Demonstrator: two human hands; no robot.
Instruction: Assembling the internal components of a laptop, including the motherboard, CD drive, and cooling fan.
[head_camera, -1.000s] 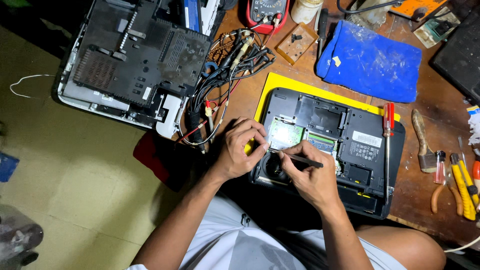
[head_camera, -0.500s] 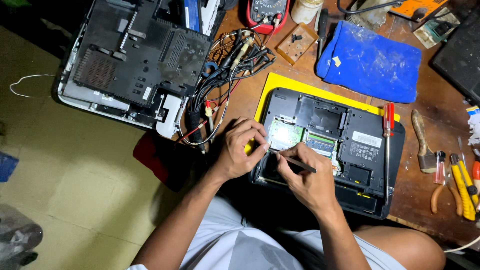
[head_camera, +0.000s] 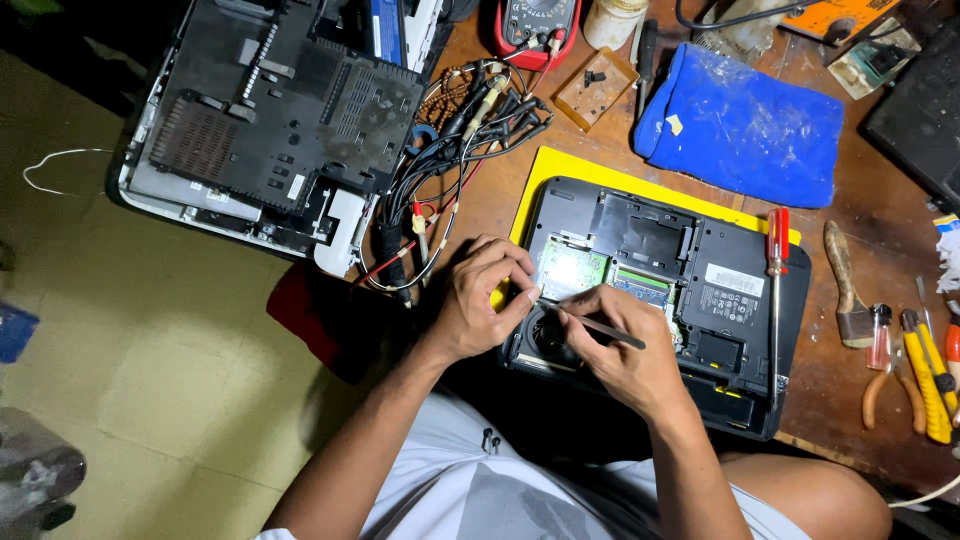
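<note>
An opened black laptop base (head_camera: 700, 290) lies upside down on a yellow mat (head_camera: 560, 170), showing green circuit boards (head_camera: 572, 270) and a round fan (head_camera: 548, 335). My left hand (head_camera: 485, 295) rests curled on the laptop's near-left corner, fingertips pinched together by the fan. My right hand (head_camera: 625, 350) grips a thin dark tool (head_camera: 605, 327), held like a pen with its tip pointing left toward the left fingertips. Whether the left fingers hold a small part is hidden.
A second dismantled laptop chassis (head_camera: 270, 120) lies at upper left beside a tangle of cables (head_camera: 450, 170). A multimeter (head_camera: 535, 25), blue cloth (head_camera: 740, 125), red-handled screwdriver (head_camera: 775, 290), brush (head_camera: 845, 290) and pliers (head_camera: 915, 370) surround the work.
My right hand with the thin tool has shifted slightly left, toward the left fingertips over the fan area. The left hand has barely moved.
</note>
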